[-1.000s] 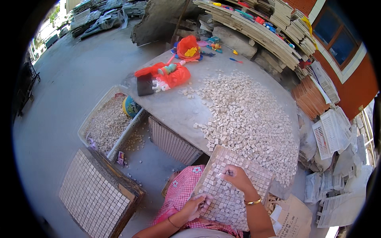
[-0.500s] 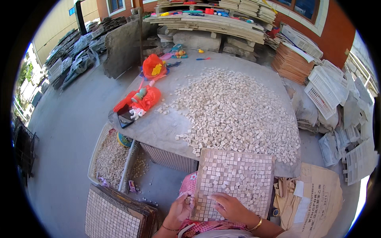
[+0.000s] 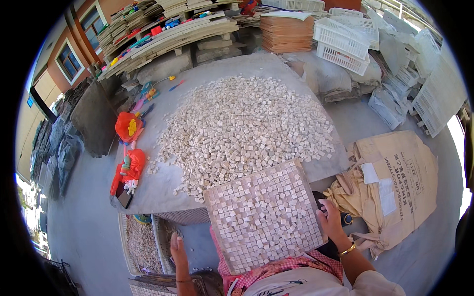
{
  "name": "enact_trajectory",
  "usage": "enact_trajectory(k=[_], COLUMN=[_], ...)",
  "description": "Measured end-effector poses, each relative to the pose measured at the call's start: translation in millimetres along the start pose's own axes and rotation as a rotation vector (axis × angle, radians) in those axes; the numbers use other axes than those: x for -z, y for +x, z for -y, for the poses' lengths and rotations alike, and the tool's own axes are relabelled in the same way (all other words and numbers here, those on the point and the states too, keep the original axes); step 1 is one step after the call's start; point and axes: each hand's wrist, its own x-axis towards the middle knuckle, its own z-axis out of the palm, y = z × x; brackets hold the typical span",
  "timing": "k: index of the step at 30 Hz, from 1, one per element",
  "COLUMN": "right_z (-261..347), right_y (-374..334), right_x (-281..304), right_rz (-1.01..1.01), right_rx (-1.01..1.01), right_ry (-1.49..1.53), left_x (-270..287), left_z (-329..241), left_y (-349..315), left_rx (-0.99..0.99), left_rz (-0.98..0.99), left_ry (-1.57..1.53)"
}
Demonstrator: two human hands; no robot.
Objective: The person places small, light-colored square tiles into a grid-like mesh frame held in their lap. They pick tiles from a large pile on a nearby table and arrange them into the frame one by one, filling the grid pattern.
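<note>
A square grid board [image 3: 213,198], tilted in the view, lies over my lap against the near table edge. Small pale stone tiles fill many of its cells, and loose tiles [image 3: 284,207] are scattered on top. My right hand [image 3: 330,219] is beside the board's right edge, fingers apart and slightly bent; whether it touches the edge is unclear. Off to the left, apart from the board, my left hand [image 3: 178,250] points up with its fingers stretched out, near the tile-filled crate [image 3: 124,246]. No tile shows in either hand. A large heap of tiles [image 3: 247,128] covers the table beyond.
Red plastic bags [image 3: 132,165], toys and a dark phone [image 3: 124,198] lie along the table's left side. A brown sack [image 3: 395,177] spreads out at right. White plastic baskets [image 3: 340,39] and stacked brown sheets [image 3: 285,32] stand behind. Stacked tile boards [image 3: 153,288] are at lower left.
The view has turned right. My left hand has left the board's lower left corner and moved outward. My right hand has gone from above the tiles to the board's right edge.
</note>
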Motion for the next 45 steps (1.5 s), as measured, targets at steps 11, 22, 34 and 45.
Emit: enact_trajectory(k=[11, 22, 34, 45], right_z=[8, 34, -47, 16], right_y=[-22, 22, -46, -78], right_x=[7, -61, 7, 52], right_rz=[0.141, 0.486, 0.148, 0.119], right_rx=[0.292, 0.769, 0.001, -0.171], right_ry=[-0.303, -0.409, 0.055, 0.403], left_x=[-109, -181, -81, -47], left_z=[-59, -103, -15, -63], left_y=[-119, -95, -101, -148], left_rx=[-0.552, -1.117, -0.284, -0.07], left_rz=[0.207, 0.655, 0.319, 0.257], left_ry=[0.494, 0.904, 0.253, -0.248])
